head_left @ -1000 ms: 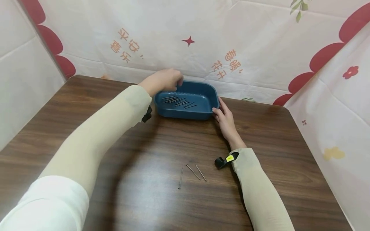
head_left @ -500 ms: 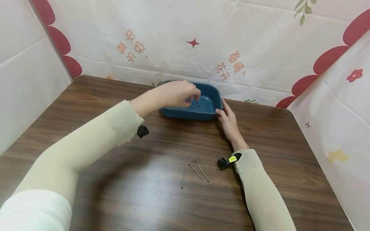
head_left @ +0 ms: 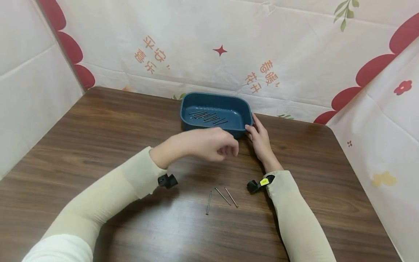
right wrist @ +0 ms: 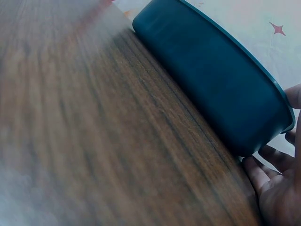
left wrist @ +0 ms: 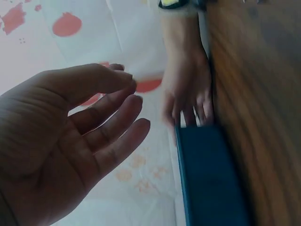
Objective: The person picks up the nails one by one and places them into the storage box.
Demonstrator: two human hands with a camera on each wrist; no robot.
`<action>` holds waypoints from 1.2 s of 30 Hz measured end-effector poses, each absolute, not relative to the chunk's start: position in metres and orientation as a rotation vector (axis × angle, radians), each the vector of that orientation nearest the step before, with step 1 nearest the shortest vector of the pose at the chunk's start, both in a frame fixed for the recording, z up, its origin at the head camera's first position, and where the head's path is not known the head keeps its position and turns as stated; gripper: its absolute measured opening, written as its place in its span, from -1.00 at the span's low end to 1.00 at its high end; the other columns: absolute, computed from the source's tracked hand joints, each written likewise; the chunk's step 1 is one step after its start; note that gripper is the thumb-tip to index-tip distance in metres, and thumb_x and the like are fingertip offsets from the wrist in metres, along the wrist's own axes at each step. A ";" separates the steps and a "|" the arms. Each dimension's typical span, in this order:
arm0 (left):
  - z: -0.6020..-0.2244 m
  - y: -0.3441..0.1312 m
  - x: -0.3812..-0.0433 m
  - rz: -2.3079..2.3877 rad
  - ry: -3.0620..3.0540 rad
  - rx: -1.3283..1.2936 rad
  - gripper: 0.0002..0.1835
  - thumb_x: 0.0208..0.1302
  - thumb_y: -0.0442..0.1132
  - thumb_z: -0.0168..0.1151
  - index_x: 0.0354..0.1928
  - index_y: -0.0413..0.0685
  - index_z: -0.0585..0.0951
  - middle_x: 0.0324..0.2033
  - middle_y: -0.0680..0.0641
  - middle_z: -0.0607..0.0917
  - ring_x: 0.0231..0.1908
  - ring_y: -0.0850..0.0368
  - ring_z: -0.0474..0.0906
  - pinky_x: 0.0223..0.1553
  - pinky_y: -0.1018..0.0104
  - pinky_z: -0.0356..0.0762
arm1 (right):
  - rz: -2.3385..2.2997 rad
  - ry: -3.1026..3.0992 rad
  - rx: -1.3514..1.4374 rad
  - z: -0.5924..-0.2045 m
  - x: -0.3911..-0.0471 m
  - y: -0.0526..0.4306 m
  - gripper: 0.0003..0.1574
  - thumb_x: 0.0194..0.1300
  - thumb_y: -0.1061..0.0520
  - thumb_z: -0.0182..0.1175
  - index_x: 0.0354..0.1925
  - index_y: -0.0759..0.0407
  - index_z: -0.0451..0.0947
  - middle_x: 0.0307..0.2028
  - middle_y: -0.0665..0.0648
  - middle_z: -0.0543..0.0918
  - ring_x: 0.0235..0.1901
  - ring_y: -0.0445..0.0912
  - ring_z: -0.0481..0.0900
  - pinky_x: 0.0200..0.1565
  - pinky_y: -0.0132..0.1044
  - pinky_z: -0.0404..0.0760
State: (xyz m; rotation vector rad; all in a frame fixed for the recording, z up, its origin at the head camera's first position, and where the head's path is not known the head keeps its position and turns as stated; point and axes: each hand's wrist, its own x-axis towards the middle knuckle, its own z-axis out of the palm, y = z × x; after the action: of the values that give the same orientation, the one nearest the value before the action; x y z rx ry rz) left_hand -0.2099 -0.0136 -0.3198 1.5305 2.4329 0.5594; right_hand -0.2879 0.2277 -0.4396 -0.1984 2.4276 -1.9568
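Note:
My left hand (head_left: pixel 209 145) hangs over the table just in front of a blue plastic box (head_left: pixel 214 131). Its fingers are loosely curled, and the left wrist view shows nothing between its thumb and fingers (left wrist: pixel 117 122). At the box's right end, my right hand (head_left: pixel 259 143) grips the corner, thumb and fingers spread around the end wall. In the right wrist view the right hand (right wrist: pixel 282 188) is partly cut off at the edge. Several nails (head_left: pixel 209 116) lie flat inside the box. Three loose nails, including one on the left (head_left: pixel 208 203), lie apart on the table.
The brown wood-grain table (head_left: pixel 114 131) backs onto a printed white cloth (head_left: pixel 190 36), close behind the box. Cloth also hangs at both sides. Each wrist wears a small black camera, such as the left camera (head_left: pixel 167 181).
My left hand has moved from above the box's far left side toward me, now in front of the box. My right hand stays at the box's end; the loose nails lie as before.

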 end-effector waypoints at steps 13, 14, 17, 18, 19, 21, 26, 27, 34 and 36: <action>-0.356 0.020 -0.178 0.441 2.200 1.548 -0.71 0.27 -0.39 0.27 0.02 0.01 0.68 -0.06 0.01 0.69 -0.03 0.15 0.62 -0.03 0.48 0.50 | -1.934 2.440 -0.215 -0.440 -0.288 0.227 -0.20 0.57 0.00 -0.05 0.62 -0.14 -0.08 0.55 0.19 0.18 0.49 0.05 0.28 0.45 0.01 0.31; -0.359 0.022 -0.177 0.421 2.194 1.542 -0.71 0.27 -0.38 0.28 0.01 0.03 0.69 -0.06 0.04 0.69 -0.03 0.18 0.61 -0.02 0.48 0.50 | -1.933 2.439 -0.216 -0.441 -0.288 0.227 -0.20 0.57 -0.01 -0.05 0.62 -0.15 -0.08 0.56 0.19 0.18 0.49 0.04 0.28 0.45 0.00 0.31; -0.366 0.028 -0.174 0.371 2.179 1.522 -0.71 0.24 -0.38 0.30 -0.02 0.08 0.69 -0.07 0.10 0.65 -0.05 0.27 0.58 -0.01 0.49 0.51 | -1.927 2.442 -0.210 -0.441 -0.288 0.226 -0.20 0.56 -0.01 -0.04 0.62 -0.16 -0.08 0.56 0.17 0.17 0.49 0.03 0.29 0.45 -0.01 0.32; -0.368 0.030 -0.173 0.364 2.174 1.513 -0.71 0.24 -0.38 0.31 -0.04 0.09 0.69 -0.08 0.12 0.64 -0.06 0.28 0.56 -0.02 0.49 0.50 | -1.924 2.445 -0.204 -0.440 -0.288 0.226 -0.20 0.56 -0.02 -0.04 0.62 -0.15 -0.08 0.56 0.17 0.17 0.49 0.03 0.29 0.45 -0.01 0.32; -0.369 0.031 -0.171 0.358 2.171 1.509 -0.71 0.23 -0.38 0.32 -0.05 0.09 0.69 -0.09 0.13 0.64 -0.08 0.29 0.55 -0.03 0.50 0.50 | -1.921 2.449 -0.199 -0.440 -0.288 0.226 -0.19 0.56 -0.02 -0.04 0.62 -0.15 -0.08 0.56 0.17 0.17 0.49 0.03 0.29 0.45 -0.01 0.32; -0.372 0.034 -0.169 0.345 2.169 1.511 -0.73 0.22 -0.38 0.33 -0.08 0.11 0.69 -0.12 0.14 0.63 -0.13 0.31 0.53 -0.09 0.51 0.49 | -1.914 2.453 -0.189 -0.440 -0.287 0.226 -0.19 0.56 -0.01 -0.04 0.62 -0.15 -0.09 0.56 0.17 0.17 0.49 0.04 0.29 0.45 0.00 0.31; -0.379 0.037 -0.167 0.335 2.171 1.523 -0.76 0.22 -0.38 0.35 -0.13 0.12 0.70 -0.18 0.16 0.64 -0.20 0.33 0.52 -0.18 0.53 0.47 | -1.919 2.444 -0.185 -0.439 -0.287 0.226 -0.19 0.56 -0.01 -0.03 0.62 -0.17 -0.09 0.56 0.16 0.16 0.49 0.03 0.29 0.46 -0.01 0.31; -0.380 0.038 -0.167 0.336 2.168 1.523 -0.76 0.22 -0.38 0.35 -0.13 0.11 0.70 -0.19 0.17 0.64 -0.20 0.34 0.53 -0.17 0.53 0.47 | -1.923 2.442 -0.185 -0.439 -0.287 0.226 -0.19 0.56 -0.01 -0.03 0.62 -0.17 -0.08 0.57 0.16 0.16 0.49 0.03 0.29 0.46 -0.01 0.31; -0.388 0.041 -0.166 0.346 2.183 1.540 -0.75 0.18 -0.43 0.33 -0.20 0.12 0.71 -0.26 0.19 0.66 -0.23 0.39 0.52 -0.18 0.57 0.47 | -1.939 2.433 -0.191 -0.440 -0.287 0.226 -0.20 0.56 0.00 -0.04 0.62 -0.16 -0.07 0.57 0.15 0.15 0.50 0.03 0.28 0.46 0.00 0.30; -0.390 0.042 -0.165 0.337 2.196 1.555 -0.75 0.18 -0.43 0.33 -0.23 0.13 0.70 -0.28 0.18 0.65 -0.27 0.39 0.50 -0.21 0.57 0.45 | -1.939 2.434 -0.192 -0.440 -0.288 0.227 -0.20 0.56 0.00 -0.04 0.62 -0.17 -0.08 0.57 0.15 0.16 0.50 0.03 0.28 0.46 -0.01 0.30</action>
State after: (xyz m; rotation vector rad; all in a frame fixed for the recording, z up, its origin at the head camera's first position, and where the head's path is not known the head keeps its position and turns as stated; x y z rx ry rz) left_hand -0.1647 0.0418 -0.3899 1.5549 2.1961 0.3369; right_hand -0.2875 0.2266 -0.4401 -0.1924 2.4337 -1.9388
